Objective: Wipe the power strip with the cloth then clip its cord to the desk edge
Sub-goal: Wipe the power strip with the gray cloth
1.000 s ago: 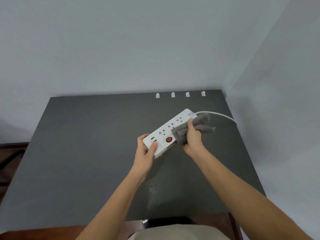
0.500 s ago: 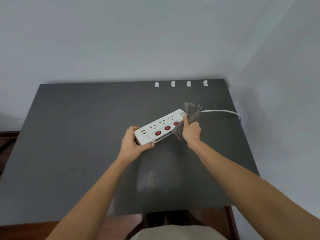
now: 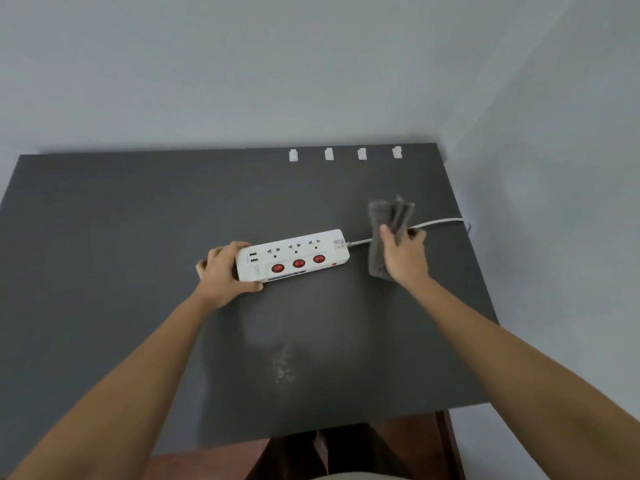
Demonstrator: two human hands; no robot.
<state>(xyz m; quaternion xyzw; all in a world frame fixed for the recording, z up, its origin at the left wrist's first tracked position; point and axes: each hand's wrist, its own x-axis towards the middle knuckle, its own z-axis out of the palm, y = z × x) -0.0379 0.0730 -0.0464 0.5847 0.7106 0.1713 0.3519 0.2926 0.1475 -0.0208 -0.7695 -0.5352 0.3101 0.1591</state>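
A white power strip (image 3: 294, 252) with three red switches lies flat on the dark grey desk (image 3: 121, 237), near its middle. My left hand (image 3: 223, 271) grips the strip's left end. My right hand (image 3: 403, 256) holds a folded grey cloth (image 3: 389, 220) to the right of the strip, apart from it and over the white cord (image 3: 440, 223). The cord runs from the strip's right end toward the desk's right edge. Several small white cable clips (image 3: 329, 154) sit in a row along the desk's far edge.
Pale walls close in behind the desk and on its right side. A scuffed light patch (image 3: 284, 368) marks the desk near its front edge. Dark brown floor (image 3: 207, 462) shows below the front edge.
The strip has been lowered flat onto the desk. My right hand with the cloth slid off the strip's right end and now sits over the cord. The camera view has tilted.
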